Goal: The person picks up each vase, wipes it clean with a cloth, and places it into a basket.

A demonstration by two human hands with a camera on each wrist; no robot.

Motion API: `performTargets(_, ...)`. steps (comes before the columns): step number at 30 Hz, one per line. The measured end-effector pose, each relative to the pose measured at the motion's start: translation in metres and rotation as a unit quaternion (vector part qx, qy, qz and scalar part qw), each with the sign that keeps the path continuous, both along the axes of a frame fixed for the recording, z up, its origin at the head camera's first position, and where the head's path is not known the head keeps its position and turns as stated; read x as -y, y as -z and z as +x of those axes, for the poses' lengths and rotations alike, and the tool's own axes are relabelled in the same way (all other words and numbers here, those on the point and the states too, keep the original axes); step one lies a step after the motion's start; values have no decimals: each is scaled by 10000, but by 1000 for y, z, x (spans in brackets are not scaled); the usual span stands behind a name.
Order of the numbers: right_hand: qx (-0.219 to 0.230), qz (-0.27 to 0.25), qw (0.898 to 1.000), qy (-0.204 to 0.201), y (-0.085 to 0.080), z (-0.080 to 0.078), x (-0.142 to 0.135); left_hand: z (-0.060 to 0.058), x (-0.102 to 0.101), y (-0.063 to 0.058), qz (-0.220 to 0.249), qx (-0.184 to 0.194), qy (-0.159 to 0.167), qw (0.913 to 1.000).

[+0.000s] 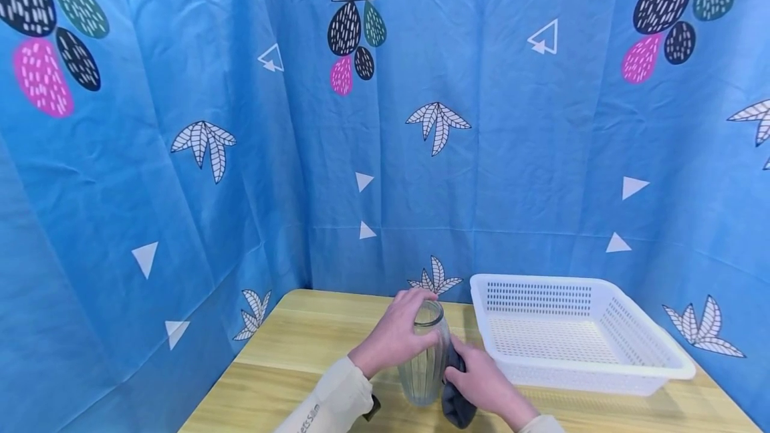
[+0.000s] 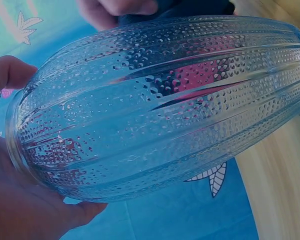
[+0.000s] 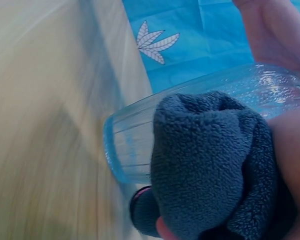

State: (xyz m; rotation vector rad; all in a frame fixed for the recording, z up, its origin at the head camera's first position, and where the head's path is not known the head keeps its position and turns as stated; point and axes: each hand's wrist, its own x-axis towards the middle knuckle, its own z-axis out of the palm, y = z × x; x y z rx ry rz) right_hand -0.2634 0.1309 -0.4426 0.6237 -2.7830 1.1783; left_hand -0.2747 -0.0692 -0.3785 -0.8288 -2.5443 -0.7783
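Left hand point(image 1: 398, 331) grips the vase point(image 1: 423, 373) at its four o'clock; right hand point(image 1: 486, 381) clutches a cloth point(image 1: 458, 406) at its eight.

The vase point(image 2: 165, 115) before you looks like clear glass, glossy and see-through; lengthwise ribs run down it, and between them you see small beads that make the surface bumpy, while its rim looks smooth. Your dark grey cloth point(image 3: 205, 165) is matt and fuzzy, with a short looped pile like terry towelling. The basket point(image 1: 592, 367) beside them looks like white moulded plastic, smooth with a slight sheen, its walls and floor pierced by slots. Your tabletop point(image 1: 301, 336) shows smooth wood grain, though you cannot tell solid wood from laminate. The blue curtain point(image 1: 421, 186) is thin, creased printed fabric; your pale sleeve point(image 1: 339, 386) is matt cloth.
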Motion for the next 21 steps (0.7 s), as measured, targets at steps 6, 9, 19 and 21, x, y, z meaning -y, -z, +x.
performTargets(6,94,168,9997,-177,1,0,-5,0,0,0,9,104,53,9999)
performTargets(9,105,2,9999,-134,-4,0,-7,1,-1,1,94,211,-1,9997)
performTargets(19,-884,-507,9934,534,-42,12,-4,5,-3,0,52,387,-625,9973)
performTargets(21,-1335,-475,9881,594,-50,15,-3,4,-3,-2,7,336,-620,9975)
